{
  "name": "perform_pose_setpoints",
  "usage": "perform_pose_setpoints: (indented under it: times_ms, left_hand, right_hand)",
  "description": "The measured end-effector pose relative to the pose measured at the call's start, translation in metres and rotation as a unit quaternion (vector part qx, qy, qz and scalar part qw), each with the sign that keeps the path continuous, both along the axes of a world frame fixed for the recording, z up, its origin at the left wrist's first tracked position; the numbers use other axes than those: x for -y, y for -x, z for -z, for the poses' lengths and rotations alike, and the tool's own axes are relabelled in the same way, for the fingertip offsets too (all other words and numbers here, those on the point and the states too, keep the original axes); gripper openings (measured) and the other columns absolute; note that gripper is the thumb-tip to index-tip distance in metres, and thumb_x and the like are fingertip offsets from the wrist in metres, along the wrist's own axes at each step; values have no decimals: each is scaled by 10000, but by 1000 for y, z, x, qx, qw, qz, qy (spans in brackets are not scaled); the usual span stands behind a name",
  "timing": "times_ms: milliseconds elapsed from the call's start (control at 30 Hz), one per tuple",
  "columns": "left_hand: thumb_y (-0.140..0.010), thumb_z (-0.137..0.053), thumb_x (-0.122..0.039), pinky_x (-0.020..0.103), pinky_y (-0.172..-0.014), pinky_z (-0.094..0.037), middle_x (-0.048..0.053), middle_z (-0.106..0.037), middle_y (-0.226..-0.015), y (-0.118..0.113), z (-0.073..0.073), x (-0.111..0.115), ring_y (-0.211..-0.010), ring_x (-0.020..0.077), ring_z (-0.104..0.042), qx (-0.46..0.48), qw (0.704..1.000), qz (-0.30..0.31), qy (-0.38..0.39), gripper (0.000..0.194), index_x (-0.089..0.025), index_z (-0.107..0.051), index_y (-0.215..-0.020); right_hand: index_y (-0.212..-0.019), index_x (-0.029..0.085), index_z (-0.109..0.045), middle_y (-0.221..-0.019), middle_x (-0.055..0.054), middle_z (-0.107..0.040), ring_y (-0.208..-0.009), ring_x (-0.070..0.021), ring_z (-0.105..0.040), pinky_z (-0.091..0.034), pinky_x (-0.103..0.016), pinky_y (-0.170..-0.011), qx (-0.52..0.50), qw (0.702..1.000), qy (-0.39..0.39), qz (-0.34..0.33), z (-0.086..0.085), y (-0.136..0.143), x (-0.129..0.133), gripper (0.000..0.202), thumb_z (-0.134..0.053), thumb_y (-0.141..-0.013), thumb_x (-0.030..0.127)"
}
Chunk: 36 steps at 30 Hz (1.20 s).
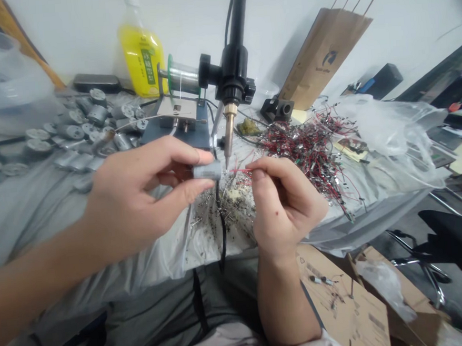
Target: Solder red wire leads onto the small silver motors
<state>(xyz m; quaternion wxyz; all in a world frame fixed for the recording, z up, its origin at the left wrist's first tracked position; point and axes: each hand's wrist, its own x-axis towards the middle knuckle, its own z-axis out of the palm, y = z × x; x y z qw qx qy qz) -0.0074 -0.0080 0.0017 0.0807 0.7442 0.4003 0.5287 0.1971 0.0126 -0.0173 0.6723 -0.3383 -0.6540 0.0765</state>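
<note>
- Watching from afar through the head view, I have the left hand [145,187] reaching in over the bench [154,260], its fingers [190,153] clamped on a grey cylinder [207,170], thumb below and index above.
- The grey cylinder lies level, held up over the bench, its right end facing the tip of a soldering iron [230,125]; whether they touch, I cannot tell.
- My right hand [286,203] has thumb and index pinched together on a red wire [239,170], which runs left toward that same end of the cylinder; I cannot make out whether it is joined there.
- The iron hangs point down in a black holder [231,70], with a solder spool [185,77] to its left.
- Further left I see more grey cylinders [98,115] heaped near a yellow bottle [142,58].
- Right of the iron sits a tangle of red-wired parts [304,149], with a brown paper bag [321,53] standing tilted behind it.
</note>
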Motion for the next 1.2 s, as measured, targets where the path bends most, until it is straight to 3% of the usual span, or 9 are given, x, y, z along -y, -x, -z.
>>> perform_pose_setpoints:
  times_ms: [467, 700, 1200]
  left_hand:
    - [-918, -834, -109, 172, -792, -642, -35, -821, -1026, -3, -3, 2, -853, 110, -761, -1, 1000, -5, -7, 262, -240, -796, -1141]
    - [-920, -832, -135, 236, -770, -663, -27, -828, -1049, -3, -2, 0, -862, 143, -769, -2, 1000, -10, -5, 268, -271, -797, -1149]
    - [-930, -814, -113, 201, -732, -617, -32, -817, -996, 0, -4, -1, -803, 111, -739, -26, 1000, -3, -13, 256, -245, -782, -1147]
  right_hand:
    - [-908, 214, -779, -770, 4, -668, -670, -135, -570, -424, -307, -590, 10, 1000, 5, 1, 0, 0, 0, 170, -642, -980, 144]
    - [-912, 217, -778, -779, 2, -668, -676, -137, -573, -425, -306, -587, 10, 1000, 7, 11, 0, -1, 0, 168, -642, -995, 165]
    - [-930, 208, -780, -774, 8, -670, -695, -132, -575, -408, -310, -605, 5, 1000, 3, -13, 0, -1, 1, 172, -649, -984, 111]
